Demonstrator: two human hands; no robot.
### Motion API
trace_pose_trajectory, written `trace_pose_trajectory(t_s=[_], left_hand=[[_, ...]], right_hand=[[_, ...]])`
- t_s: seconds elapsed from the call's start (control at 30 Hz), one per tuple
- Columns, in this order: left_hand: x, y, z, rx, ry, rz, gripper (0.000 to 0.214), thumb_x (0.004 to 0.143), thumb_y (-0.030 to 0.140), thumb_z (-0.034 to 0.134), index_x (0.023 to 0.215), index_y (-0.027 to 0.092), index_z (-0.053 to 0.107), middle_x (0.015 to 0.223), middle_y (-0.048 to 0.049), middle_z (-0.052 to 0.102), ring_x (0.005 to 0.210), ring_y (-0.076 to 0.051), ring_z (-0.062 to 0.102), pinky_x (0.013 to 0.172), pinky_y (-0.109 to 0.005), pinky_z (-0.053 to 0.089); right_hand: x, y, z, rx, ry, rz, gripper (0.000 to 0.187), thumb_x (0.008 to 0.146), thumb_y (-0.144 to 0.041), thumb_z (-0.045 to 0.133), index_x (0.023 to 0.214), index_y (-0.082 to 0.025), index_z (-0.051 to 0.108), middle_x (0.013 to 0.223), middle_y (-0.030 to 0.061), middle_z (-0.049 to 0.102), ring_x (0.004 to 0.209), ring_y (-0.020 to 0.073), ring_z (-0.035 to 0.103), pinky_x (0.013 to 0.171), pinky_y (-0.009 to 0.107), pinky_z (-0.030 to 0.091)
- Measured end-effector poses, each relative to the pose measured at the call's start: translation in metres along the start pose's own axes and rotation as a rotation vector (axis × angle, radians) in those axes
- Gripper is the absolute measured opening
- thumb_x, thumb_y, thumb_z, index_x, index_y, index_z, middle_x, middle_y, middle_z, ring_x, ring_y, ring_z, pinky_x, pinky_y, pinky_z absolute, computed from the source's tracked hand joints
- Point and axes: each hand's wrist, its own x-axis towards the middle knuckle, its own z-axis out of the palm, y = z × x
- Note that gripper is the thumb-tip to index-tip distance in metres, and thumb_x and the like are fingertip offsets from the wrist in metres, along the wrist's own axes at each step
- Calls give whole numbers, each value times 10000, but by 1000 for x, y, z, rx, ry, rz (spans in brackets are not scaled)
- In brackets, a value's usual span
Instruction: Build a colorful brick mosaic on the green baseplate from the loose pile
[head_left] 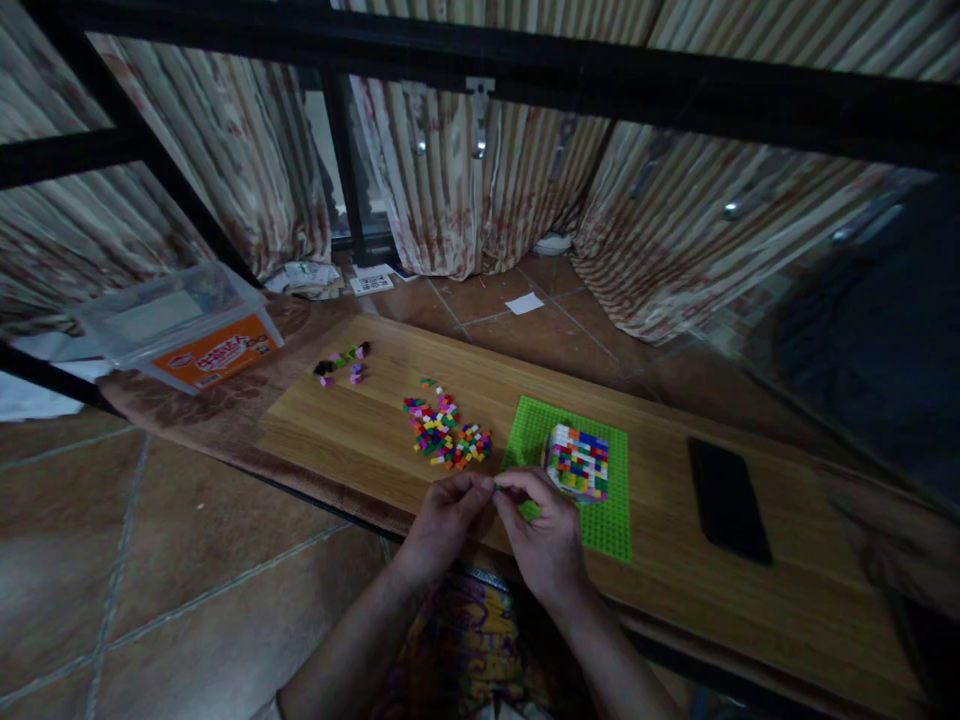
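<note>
My left hand [444, 520] and my right hand [546, 532] meet fingertip to fingertip over the table's near side. Both are closed in a pinch around a tiny green toy brick [496, 488], mostly hidden by the fingers. Just beyond my right hand lies a bright green studded baseplate [615, 520], its near left part covered by that hand. On it stands a block of multicoloured toy bricks [577, 460], stacked in a compact rectangle. A loose heap of small coloured bricks [442, 430] is spread on the wood beyond my left hand.
Several black, pink, purple and green pieces [356, 372] sit at the table's [300, 420] far left. A clear plastic box [180, 325] with an orange label stands on the brown cloth beyond. A black phone-like slab [727, 500] lies on the right. Black metal bars [525, 60] cross above.
</note>
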Motion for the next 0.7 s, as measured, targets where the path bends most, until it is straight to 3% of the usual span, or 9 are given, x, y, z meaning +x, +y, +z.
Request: trace_pose_trajectory(t_s=[0.3, 0.43, 0.57, 0.7], left_hand=[[0, -13, 15, -143, -163, -178, 264, 706, 379, 695, 693, 130, 609, 548, 43, 481, 466, -46, 382, 445, -178, 285], [4, -13, 26, -129, -206, -181, 252, 716, 365, 689, 699, 125, 613, 580, 36, 496, 476, -44, 395, 453, -179, 301], [13, -11, 38, -27, -150, -84, 249, 732, 372, 666, 806, 136, 641, 621, 36, 521, 484, -50, 399, 452, -182, 318], [22, -17, 43, 200, -33, 179, 245, 796, 283, 590, 1003, 163, 645, 819, -7, 640, 703, -105, 552, 647, -216, 445]], right_hand=[[-22, 10, -33, 86, -45, 136, 117, 830, -205, 564, 904, -235, 649, 811, 6, 643, 747, 146, 618, 690, 274, 506], [-23, 12, -46, 53, -46, 111, 116, 860, -231, 540, 902, -234, 648, 825, 16, 649, 769, 154, 619, 700, 284, 510], [-11, 14, -60, -169, 11, 20, 135, 875, -236, 527, 903, -239, 659, 914, 33, 632, 872, 171, 602, 782, 313, 496], [6, 22, -67, -458, 87, -83, 146, 866, -256, 541, 914, -244, 678, 981, 47, 608, 938, 201, 566, 840, 360, 477]])
